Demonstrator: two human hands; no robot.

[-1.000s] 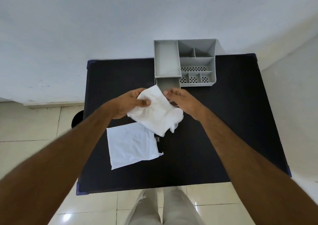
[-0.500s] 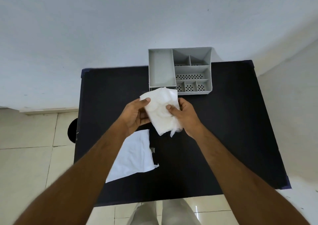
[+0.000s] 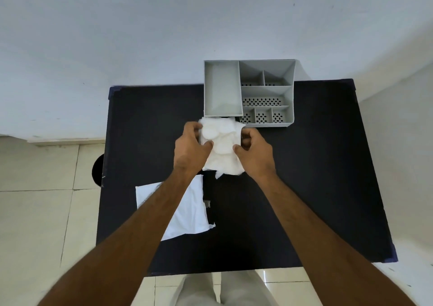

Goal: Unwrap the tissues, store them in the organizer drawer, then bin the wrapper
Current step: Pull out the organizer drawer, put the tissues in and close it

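Note:
A white stack of tissues (image 3: 221, 146) is held between my left hand (image 3: 191, 147) and my right hand (image 3: 254, 151), just in front of the grey organizer (image 3: 267, 95). The stack's far edge covers the organizer's pulled-out drawer, which is mostly hidden behind it; only a sliver of drawer edge shows beside the tissues. A flat white wrapper (image 3: 187, 209) lies on the black table (image 3: 316, 165) near the front left, partly under my left forearm.
The organizer stands at the table's back edge against a white wall, with one long tray compartment and several small perforated ones. A dark round object (image 3: 97, 170) sits on the tiled floor left of the table. My legs show below the front edge.
Both hands have carried the tissues forward toward the organizer and pressed them into a tighter bundle. The wrapper has stayed where it lay.

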